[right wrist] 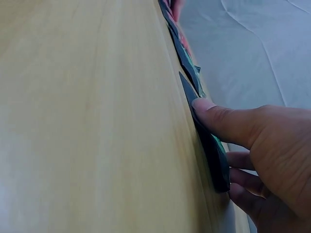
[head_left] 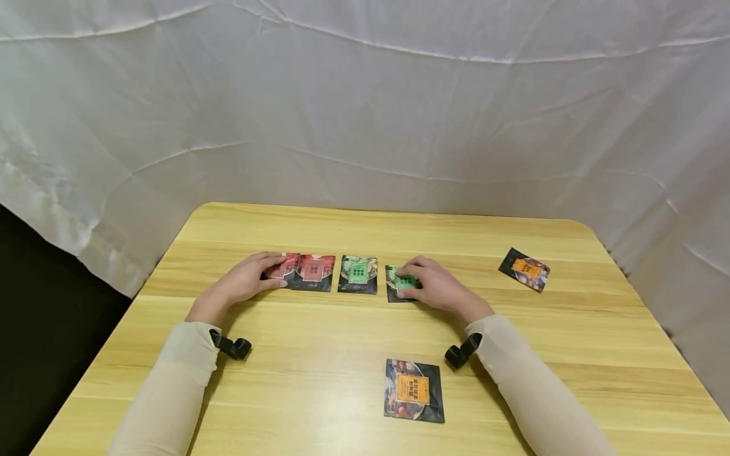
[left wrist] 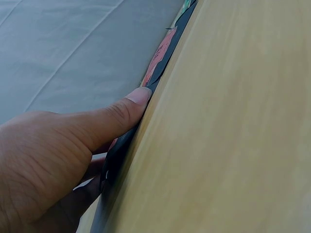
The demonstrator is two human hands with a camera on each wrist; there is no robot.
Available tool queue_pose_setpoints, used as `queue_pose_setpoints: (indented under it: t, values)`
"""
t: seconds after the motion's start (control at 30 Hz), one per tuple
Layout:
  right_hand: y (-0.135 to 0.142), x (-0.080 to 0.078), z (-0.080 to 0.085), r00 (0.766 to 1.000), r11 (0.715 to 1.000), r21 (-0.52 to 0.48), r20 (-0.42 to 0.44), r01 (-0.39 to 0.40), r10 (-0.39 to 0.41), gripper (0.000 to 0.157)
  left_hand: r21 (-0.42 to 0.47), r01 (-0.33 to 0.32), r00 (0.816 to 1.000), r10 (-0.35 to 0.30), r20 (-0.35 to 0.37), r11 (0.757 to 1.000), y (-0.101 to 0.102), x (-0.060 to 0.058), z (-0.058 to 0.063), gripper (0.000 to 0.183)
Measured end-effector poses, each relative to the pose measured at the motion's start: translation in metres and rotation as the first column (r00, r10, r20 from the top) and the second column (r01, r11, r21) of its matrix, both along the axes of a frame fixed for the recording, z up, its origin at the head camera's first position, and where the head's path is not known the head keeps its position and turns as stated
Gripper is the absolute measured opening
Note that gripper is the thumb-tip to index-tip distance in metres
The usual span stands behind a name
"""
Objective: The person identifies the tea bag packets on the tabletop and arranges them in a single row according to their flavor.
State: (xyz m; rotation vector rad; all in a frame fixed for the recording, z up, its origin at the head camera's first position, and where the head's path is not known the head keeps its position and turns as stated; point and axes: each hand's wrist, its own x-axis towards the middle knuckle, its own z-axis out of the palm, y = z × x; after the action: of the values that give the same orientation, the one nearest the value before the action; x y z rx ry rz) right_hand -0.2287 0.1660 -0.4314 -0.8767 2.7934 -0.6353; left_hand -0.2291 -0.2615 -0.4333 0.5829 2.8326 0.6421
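Four flat sachets form a row on the wooden table. My left hand (head_left: 246, 278) holds the leftmost red-and-black sachet (head_left: 281, 268), its thumb (left wrist: 140, 96) at the near edge and the other fingers round the left side. A second red sachet (head_left: 314, 272) lies right beside it, edges meeting. To the right comes a green-and-black sachet (head_left: 358, 273), with a narrow gap before the last green sachet (head_left: 393, 285). My right hand (head_left: 436, 285) grips that last one between thumb and fingers, covering its right part. In the right wrist view this green sachet (right wrist: 209, 145) is slightly tilted.
An orange-labelled sachet (head_left: 413, 390) lies near the front of the table (head_left: 296, 380). Another orange-labelled sachet (head_left: 525, 269) lies slanted at the back right. A pale cloth (head_left: 365, 126) hangs behind the table's far edge.
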Motion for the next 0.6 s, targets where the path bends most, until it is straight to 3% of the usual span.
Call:
queue_pose_setpoints:
  t: [0.6]
  values:
    - [-0.020,-0.002,0.000,0.998,0.998,0.010,-0.023,0.062,-0.062,0.050,0.006,0.003,1.000,-0.003,-0.002,1.000,0.000,0.001,-0.001,0.069]
